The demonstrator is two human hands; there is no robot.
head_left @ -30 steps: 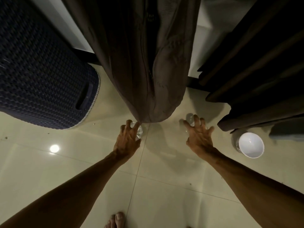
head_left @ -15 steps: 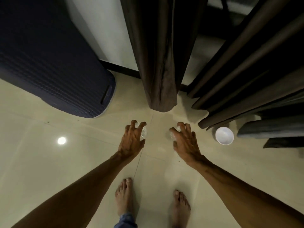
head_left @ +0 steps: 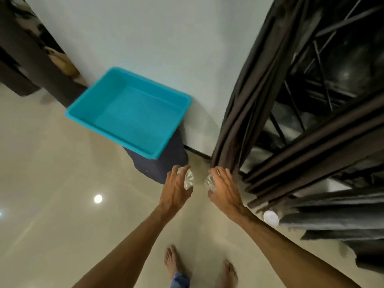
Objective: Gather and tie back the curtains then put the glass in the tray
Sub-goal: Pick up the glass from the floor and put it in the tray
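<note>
My left hand [head_left: 175, 188] grips a clear ribbed glass [head_left: 188, 179] from above, held off the floor. My right hand [head_left: 225, 189] grips a second clear glass [head_left: 209, 181] the same way. The two glasses hang close together, a small gap between them. A turquoise plastic tray [head_left: 116, 126] with nothing in it sits on top of a dark woven basket [head_left: 164, 165], up and left of my hands, against the white wall. Dark brown curtains [head_left: 245, 113] hang in gathered folds just right of my right hand.
A white bowl [head_left: 270, 218] stands on the tiled floor under the curtain hems at the right. Dark window bars show behind the curtains. Dark furniture fills the upper left corner. My bare feet [head_left: 174, 265] are on the beige tiles below my hands.
Both hands have lifted the glasses off the floor. My view has risen and turned left, bringing the turquoise tray on the basket into sight.
</note>
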